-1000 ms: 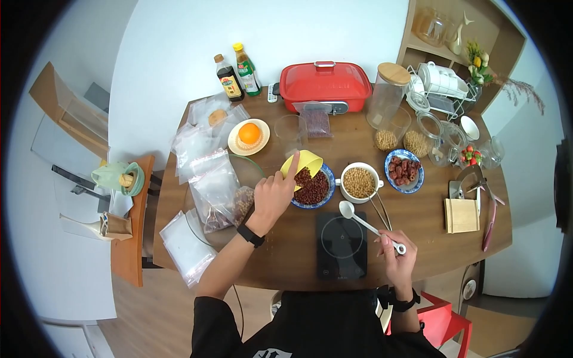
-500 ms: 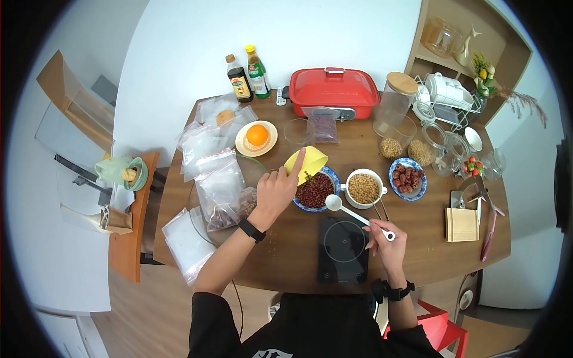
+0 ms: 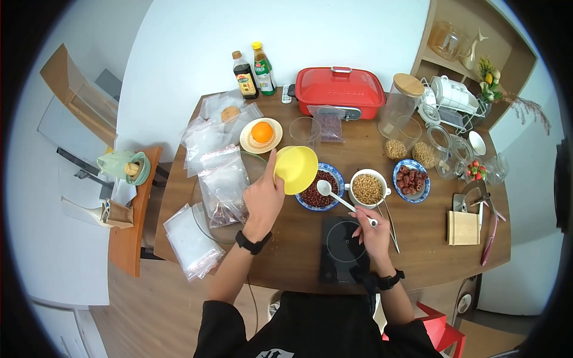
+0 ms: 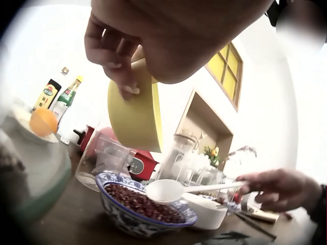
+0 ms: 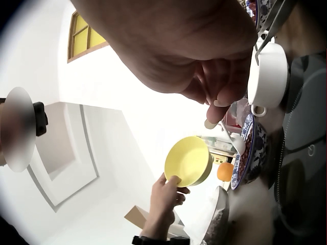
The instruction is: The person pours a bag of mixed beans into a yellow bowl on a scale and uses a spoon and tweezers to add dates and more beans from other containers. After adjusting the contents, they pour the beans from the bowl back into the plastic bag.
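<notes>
My left hand [image 3: 263,200] grips the rim of a yellow bowl [image 3: 296,169], which is tilted, its inside showing bare in the head view. Under and right of it sits a blue-and-white bowl [image 3: 339,178] of dark red beans [image 3: 311,196]. A white spoon [image 3: 339,199] is pinched by the handle in my right hand [image 3: 374,237], its scoop over the red beans. In the left wrist view the scoop [image 4: 164,191] hangs at the bowl's near rim; whether it touches the beans I cannot tell. The right wrist view shows the left thumb inside the yellow bowl [image 5: 188,161].
A white pot [image 3: 367,188] of pale beans stands to the right, with tongs [image 3: 391,227] beside it and a dish of red dates [image 3: 412,181] beyond. A black hotplate [image 3: 345,250] lies in front. Plastic bags [image 3: 222,185], an orange [image 3: 262,132] and a red cooker [image 3: 340,92] surround them.
The yellow bowl has turned from pouring over the red beans to facing up and moved slightly left; the bits falling from it are gone. The spoon has moved left over the red beans.
</notes>
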A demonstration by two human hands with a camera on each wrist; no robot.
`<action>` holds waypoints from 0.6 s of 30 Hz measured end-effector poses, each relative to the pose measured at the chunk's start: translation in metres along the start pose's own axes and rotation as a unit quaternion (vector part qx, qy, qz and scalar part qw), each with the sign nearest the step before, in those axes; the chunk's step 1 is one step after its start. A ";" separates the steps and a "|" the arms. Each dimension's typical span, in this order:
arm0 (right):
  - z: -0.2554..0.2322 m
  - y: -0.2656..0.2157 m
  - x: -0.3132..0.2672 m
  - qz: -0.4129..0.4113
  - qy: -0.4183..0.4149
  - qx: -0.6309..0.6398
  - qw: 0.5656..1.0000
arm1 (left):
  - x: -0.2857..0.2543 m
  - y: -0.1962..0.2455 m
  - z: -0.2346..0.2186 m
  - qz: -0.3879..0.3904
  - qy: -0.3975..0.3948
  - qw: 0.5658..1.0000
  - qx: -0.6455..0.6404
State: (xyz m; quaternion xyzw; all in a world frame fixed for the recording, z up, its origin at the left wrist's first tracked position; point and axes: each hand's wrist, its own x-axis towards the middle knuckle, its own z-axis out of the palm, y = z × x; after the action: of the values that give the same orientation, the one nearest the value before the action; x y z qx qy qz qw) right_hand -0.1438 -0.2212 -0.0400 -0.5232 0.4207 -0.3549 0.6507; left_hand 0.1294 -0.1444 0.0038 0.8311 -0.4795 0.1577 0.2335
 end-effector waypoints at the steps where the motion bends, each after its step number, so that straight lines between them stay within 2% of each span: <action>1: 0.005 0.004 0.004 -0.013 -0.007 -0.009 1.000 | -0.007 -0.004 0.000 -0.040 -0.011 0.998 -0.045; 2: 0.009 0.006 0.006 -0.025 -0.014 -0.017 0.999 | -0.014 -0.009 -0.001 -0.080 -0.022 0.992 -0.090; 4: 0.017 0.003 0.010 -0.023 -0.017 -0.019 0.999 | -0.032 -0.022 0.002 -0.089 -0.006 0.988 -0.126; 6: 0.018 0.002 0.015 -0.060 -0.002 -0.034 0.998 | -0.050 -0.028 -0.006 -0.100 0.009 0.981 -0.164; 8: 0.015 -0.002 0.016 -0.067 0.001 -0.041 0.997 | -0.069 -0.030 -0.022 -0.243 -0.076 0.921 -0.296; 9: 0.014 -0.004 0.016 -0.056 -0.011 -0.030 0.998 | -0.080 -0.033 -0.024 -0.245 -0.076 0.920 -0.296; 11: 0.010 -0.002 0.014 -0.041 -0.020 -0.019 0.999 | -0.101 -0.037 -0.030 -0.290 -0.118 0.879 -0.360; 12: 0.009 0.001 0.015 -0.030 -0.035 -0.027 0.999 | -0.111 -0.037 -0.029 -0.290 -0.119 0.879 -0.359; 14: 0.006 0.007 0.018 -0.019 -0.055 -0.034 0.998 | -0.129 -0.031 -0.029 -0.314 -0.150 0.848 -0.400; 16: -0.003 0.012 0.021 -0.005 -0.014 -0.002 1.000 | -0.141 -0.024 -0.031 -0.324 -0.164 0.836 -0.412; 18: -0.006 0.007 0.018 0.002 -0.010 0.018 1.000 | -0.151 -0.017 -0.029 -0.339 -0.183 0.808 -0.447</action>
State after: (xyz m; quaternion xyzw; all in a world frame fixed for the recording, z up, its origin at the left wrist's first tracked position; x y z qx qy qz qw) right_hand -0.1422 -0.2380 -0.0503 -0.5140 0.4087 -0.3565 0.6646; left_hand 0.0697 -0.0124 -0.0493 0.7582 -0.2191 -0.3176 0.5256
